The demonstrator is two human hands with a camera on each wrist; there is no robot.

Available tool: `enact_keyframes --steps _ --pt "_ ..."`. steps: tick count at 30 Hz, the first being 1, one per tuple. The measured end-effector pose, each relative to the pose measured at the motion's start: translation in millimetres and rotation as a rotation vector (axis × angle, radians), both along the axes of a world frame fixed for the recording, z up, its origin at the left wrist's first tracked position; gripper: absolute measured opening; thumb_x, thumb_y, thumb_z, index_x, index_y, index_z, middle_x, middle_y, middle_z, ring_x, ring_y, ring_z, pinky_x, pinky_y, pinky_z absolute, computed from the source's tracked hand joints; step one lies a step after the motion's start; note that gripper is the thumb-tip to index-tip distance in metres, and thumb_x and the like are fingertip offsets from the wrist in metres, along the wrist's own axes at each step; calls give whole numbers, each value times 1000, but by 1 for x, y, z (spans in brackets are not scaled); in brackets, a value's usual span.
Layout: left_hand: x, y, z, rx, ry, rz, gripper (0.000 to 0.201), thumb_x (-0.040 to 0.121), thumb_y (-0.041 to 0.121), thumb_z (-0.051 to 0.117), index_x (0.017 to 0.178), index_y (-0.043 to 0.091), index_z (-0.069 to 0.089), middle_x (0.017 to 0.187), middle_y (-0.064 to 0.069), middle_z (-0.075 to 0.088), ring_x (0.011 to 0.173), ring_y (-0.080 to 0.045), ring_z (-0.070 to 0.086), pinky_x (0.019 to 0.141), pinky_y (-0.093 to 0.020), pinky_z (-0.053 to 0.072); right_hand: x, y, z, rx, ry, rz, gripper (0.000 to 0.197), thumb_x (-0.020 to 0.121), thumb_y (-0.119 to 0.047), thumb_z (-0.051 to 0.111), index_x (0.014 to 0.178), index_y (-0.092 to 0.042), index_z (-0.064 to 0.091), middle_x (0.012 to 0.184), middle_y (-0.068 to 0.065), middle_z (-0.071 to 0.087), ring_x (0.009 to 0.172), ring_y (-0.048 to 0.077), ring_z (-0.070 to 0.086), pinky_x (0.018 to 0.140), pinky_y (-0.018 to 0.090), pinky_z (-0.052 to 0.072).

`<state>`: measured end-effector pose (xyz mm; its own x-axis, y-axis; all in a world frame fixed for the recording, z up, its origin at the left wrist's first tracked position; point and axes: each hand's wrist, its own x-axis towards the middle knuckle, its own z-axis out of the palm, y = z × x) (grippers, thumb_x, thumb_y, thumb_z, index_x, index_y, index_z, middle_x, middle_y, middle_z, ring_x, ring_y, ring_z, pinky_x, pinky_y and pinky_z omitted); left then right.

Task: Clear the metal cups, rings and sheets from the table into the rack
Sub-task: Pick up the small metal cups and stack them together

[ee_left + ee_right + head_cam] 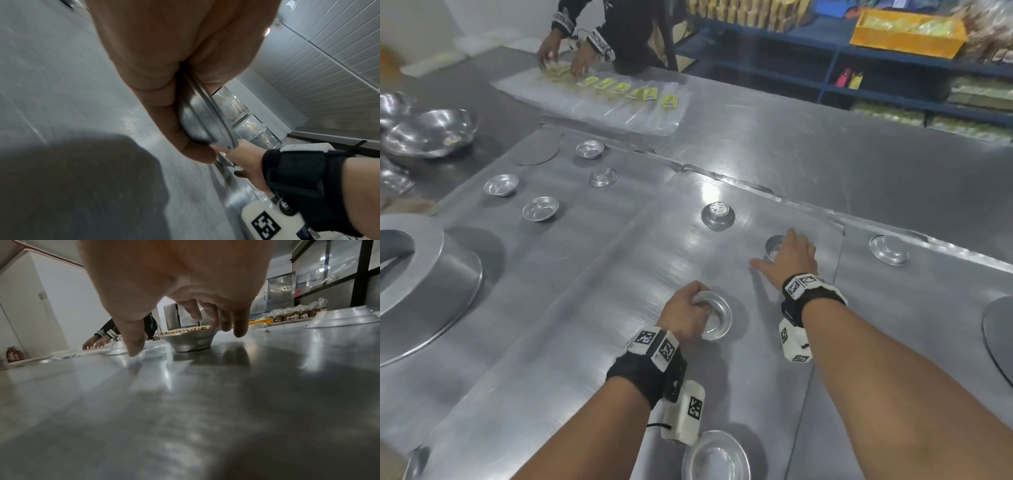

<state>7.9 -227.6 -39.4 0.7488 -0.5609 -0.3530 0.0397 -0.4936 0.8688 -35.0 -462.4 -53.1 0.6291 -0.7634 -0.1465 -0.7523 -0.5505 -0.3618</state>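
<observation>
The table [774, 144] is brushed steel, covered in overlapping metal sheets [592, 260] whose seams run across it, and it reflects the ceiling lights. Behind it stands blue shelving [832, 68] stacked with packets and a yellow crate [907, 32]. At the far edge another person [599, 37] bends over a clear plastic sheet with a row of yellow-labelled packets [630, 90]. Big steel bowls [431, 132] sit at the far left, and a large inverted pan with a hole in its top [424, 284] fills the left side.

Small shallow metal cups with rolled rims are scattered over the sheets: three upright at the left [540, 208], some inverted near the middle [717, 215] and at the right [888, 249], one at the near edge [717, 457].

The left hand [685, 313] grips a cup [714, 317] by its rim, thumb inside and fingers curled under, holding it tilted; the left wrist view shows its dull, curved wall [197, 123] pinched edge-on.

The right hand [789, 257] is spread with fingers extended, arched over an upright cup [774, 246] that stands on the sheet; the right wrist view shows fingertips [239, 331] coming down around the cup [192, 341], not closed on it
</observation>
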Motion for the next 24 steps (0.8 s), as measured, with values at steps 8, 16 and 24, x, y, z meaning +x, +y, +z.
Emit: enact_keyframes --steps 8,16,24 --pt "5 4 3 14 -20 32 20 63 21 45 78 23 58 64 7 53 67 -21 49 66 -32 39 3 6 4 -2 -84 -29 74 73 -41 78 131 -7 48 130 16 47 123 35 41 103 40 38" --pt "-4 17 10 26 29 96 26 81 -2 46 95 12 63 81 -3 61 78 -25 55 72 -36 44 -27 53 35 190 -275 114 86 66 -37 89 139 -12 51 133 7 40 125 22 43 98 21 32" --pt "-27 38 24 -115 245 247 35 75 45 57 91 16 68 97 -14 70 82 -32 61 82 -49 56 -74 121 72 186 -357 244 86 59 -49 91 134 -21 57 128 -5 49 116 10 51 92 16 30"
